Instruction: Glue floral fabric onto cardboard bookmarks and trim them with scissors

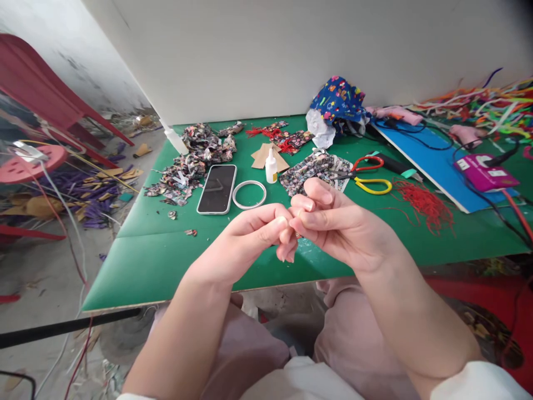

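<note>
- Fingertips [291, 225] of both hands meet above the desk's near edge, pinched together on something too small to make out.
- Left hand [245, 239] is curled, thumb and forefinger pressed tight against the right hand [337, 222], whose fingers fold over the same spot.
- Just beyond the hands, on the green desk [137, 261], lies a patch of floral fabric [312, 169] with a glue bottle [271, 165] upright beside it.
- A white ring [249, 194] sits next to a phone [217, 189], face up, mid-desk.
- Scissors [366, 175] with red and yellow handles rest to the right, red threads [420, 203] near them.
- Fabric scraps [187, 164] are heaped toward the far left corner.
</note>
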The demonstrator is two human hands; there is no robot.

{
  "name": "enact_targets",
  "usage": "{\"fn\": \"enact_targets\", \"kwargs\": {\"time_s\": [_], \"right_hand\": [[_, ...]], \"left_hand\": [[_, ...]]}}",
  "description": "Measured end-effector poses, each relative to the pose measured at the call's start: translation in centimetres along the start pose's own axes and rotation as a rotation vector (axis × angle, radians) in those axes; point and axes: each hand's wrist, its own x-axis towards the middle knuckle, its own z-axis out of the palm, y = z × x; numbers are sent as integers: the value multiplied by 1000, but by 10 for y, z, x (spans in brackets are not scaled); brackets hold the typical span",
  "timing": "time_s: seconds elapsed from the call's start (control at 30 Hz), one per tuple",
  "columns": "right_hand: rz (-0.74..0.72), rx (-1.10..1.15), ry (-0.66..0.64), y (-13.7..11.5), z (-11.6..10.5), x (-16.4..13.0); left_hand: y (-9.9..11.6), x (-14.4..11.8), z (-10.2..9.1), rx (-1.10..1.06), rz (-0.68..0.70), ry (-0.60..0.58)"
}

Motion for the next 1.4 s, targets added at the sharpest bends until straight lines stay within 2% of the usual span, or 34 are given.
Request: {"fn": "enact_targets", "kwargs": {"time_s": [0.3,0.63,0.77,0.87,1.03,1.13,1.23,1.4], "right_hand": [[-5,-44,-20,0,1,0],[33,19,28,-1,0,1],[-59,-49,59,-1,1,2],[-228,-311,90,1,2,0],[-760,-1150,249,4,6,-4],[-995,-1566,202,5,5,-5],[-1089,-1739,106,3,2,-4],[-1122,-1842,44,-2,-2,-4]], "left_hand": [[1,0,0,21,-7,12],[-1,1,-3,80,11,-21],[-4,3,-2,14,-3,11],[-7,6,0,-181,-47,5],[-10,6,4,-384,-153,-14],[-9,5,6,-440,-181,-30],[-8,4,7,-477,-202,-34],[-7,5,7,-501,-244,-19]]}}
